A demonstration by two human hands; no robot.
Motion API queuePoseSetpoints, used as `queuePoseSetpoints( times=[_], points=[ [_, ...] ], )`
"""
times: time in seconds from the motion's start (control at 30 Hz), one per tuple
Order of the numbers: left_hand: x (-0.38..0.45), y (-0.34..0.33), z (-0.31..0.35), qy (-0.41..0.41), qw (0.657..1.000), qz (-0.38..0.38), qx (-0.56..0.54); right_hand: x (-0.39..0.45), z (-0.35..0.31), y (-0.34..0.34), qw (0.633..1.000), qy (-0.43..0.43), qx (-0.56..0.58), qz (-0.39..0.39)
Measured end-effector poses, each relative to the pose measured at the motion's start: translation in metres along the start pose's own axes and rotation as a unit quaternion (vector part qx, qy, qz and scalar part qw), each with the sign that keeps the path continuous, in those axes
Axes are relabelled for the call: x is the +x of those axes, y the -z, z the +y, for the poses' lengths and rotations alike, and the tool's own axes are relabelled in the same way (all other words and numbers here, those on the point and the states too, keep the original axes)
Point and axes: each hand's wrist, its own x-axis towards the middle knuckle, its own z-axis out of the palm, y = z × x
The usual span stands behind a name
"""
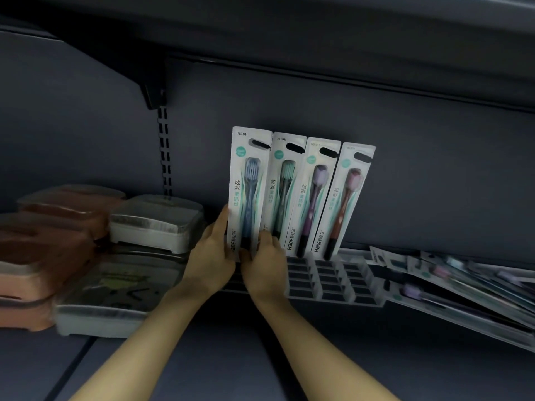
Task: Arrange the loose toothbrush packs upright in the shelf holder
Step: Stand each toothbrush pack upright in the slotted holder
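Observation:
Several toothbrush packs stand upright in a row at the back of the clear slotted holder (341, 282): a blue one (247, 183), a green one (285, 183), a purple one (315, 195) and a red one (347, 198). My left hand (214, 253) grips the lower left edge of the blue pack. My right hand (266, 259) pinches the same pack's bottom right, partly covering the green pack's base. A loose pile of toothbrush packs (451, 282) lies flat on the shelf to the right of the holder.
Stacked brown soap boxes (49, 247) and grey-lidded soap boxes (156, 224) fill the shelf's left side. A flat clear-lidded box (115, 296) lies in front of them. The dark shelf back wall (405, 169) rises behind; an upper shelf (289, 30) hangs overhead.

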Motion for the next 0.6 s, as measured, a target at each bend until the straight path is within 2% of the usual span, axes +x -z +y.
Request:
queuePoseSetpoints(
  times=[0.6],
  points=[
    [-0.001,-0.0052,-0.0005,0.01,0.998,-0.008,0.063,-0.0012,-0.0026,0.0049,0.998,-0.005,-0.069,-0.013]
  ],
)
